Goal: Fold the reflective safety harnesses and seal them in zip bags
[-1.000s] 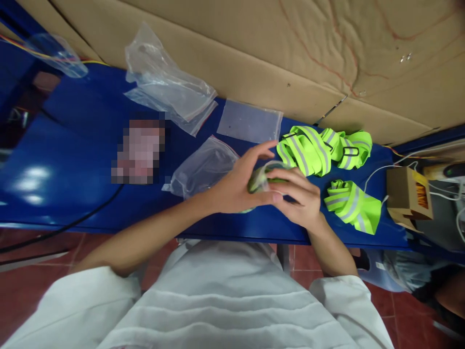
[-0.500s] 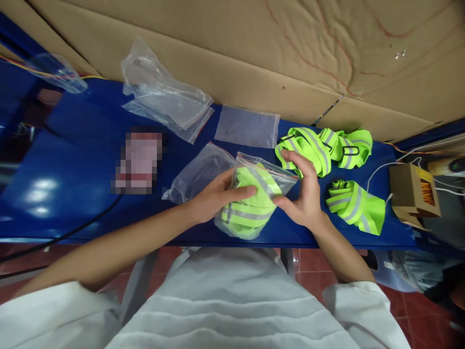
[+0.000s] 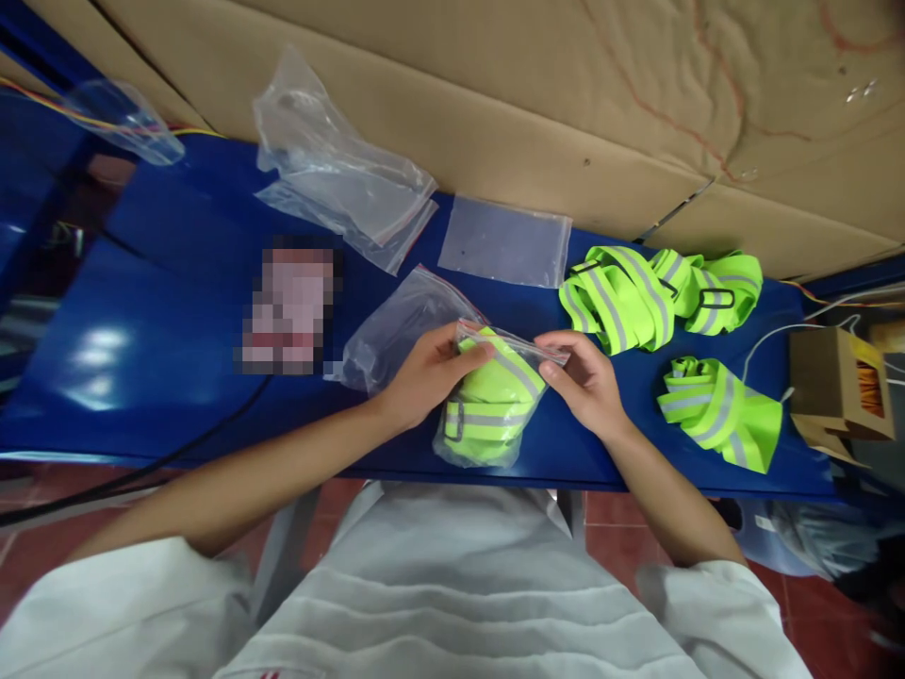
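A clear zip bag [image 3: 447, 455] stands near the table's front edge, with a folded neon-yellow reflective strap [image 3: 487, 415] inside it. My left hand [image 3: 431, 372] grips the bag's upper left side, thumb lying across the front near the zip. At the upper right corner, my right hand [image 3: 585, 382] pinches the bag's zip edge between thumb and fingers. Behind my left hand lies another clear zip bag [image 3: 382, 330], partly covered by it. More reflective straps [image 3: 622, 297] are bundled to the right, and a loose folded strap [image 3: 721, 410] rests nearer the front.
Several clear bags [image 3: 346, 189] lie at the back, beside a flat zip bag [image 3: 505, 240]. A blurred-out pinkish item [image 3: 289, 306] is on the left of the blue table [image 3: 162, 377]. A small cardboard box [image 3: 824, 377] and white cables stand at the right end.
My right hand has closed from a spread grip to a pinch on the bag's corner. The bag's mouth now looks flatter and narrower. The whole view has shifted slightly.
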